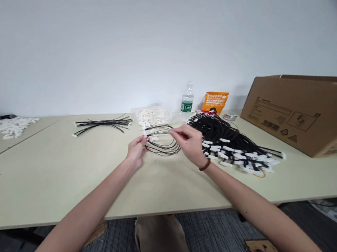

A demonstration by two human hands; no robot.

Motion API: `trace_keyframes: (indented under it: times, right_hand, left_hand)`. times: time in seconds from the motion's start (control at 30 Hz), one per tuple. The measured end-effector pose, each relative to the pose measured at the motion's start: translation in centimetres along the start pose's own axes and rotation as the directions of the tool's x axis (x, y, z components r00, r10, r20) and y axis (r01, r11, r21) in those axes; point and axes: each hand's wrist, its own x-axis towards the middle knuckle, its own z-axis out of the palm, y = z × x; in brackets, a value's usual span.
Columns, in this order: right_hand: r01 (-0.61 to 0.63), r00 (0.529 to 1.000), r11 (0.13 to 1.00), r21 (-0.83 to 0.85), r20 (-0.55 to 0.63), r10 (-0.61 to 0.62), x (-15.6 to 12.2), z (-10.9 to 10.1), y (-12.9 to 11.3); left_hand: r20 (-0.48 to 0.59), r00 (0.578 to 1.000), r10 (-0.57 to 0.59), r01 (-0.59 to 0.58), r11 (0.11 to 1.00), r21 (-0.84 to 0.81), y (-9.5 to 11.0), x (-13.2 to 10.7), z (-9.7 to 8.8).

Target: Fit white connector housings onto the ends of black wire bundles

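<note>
My left hand (136,149) is closed in a pinch on the ends of a looped bunch of thin black wires (162,142), beside a small white connector. My right hand (190,141) is closed too, its fingertips pinching one wire at the top of the same loop. The loop lies on the pale table (56,174) between both hands. A big heap of black wires with white connectors (233,147) lies just right of my right hand.
A clear bag of white connectors (151,115), a water bottle (186,100) and an orange packet (215,101) stand at the back. A smaller wire bundle (102,125) lies back left. A cardboard box (305,111) fills the right side. White parts (6,127) sit far left.
</note>
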Motion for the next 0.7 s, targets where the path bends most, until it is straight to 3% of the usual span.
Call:
trace_keyframes:
  times: [0.07, 0.13, 0.5, 0.7]
  right_hand:
    - [0.069, 0.985, 0.994, -0.080, 0.162, -0.055, -0.8, 0.7, -0.2]
    - [0.096, 0.969, 0.984, -0.151, 0.242, -0.058, -1.2, 1.1, 0.1]
    - [0.090, 0.952, 0.958, -0.271, 0.305, -0.003, -1.2, 1.1, 1.2]
    - [0.069, 0.952, 0.960, -0.272, 0.304, 0.018, -1.2, 1.0, 1.2]
  left_hand:
    - [0.017, 1.000, 0.015, -0.015, 1.000, 0.002, 0.0, -0.1, 0.0]
    - [0.040, 0.999, 0.020, -0.020, 1.000, 0.009, -0.1, -0.1, 0.1]
    - [0.169, 0.984, 0.057, -0.068, 0.996, 0.062, -0.3, -0.3, 0.2]
    - [0.171, 0.983, 0.066, -0.080, 0.994, 0.072, -0.3, -0.3, 0.3]
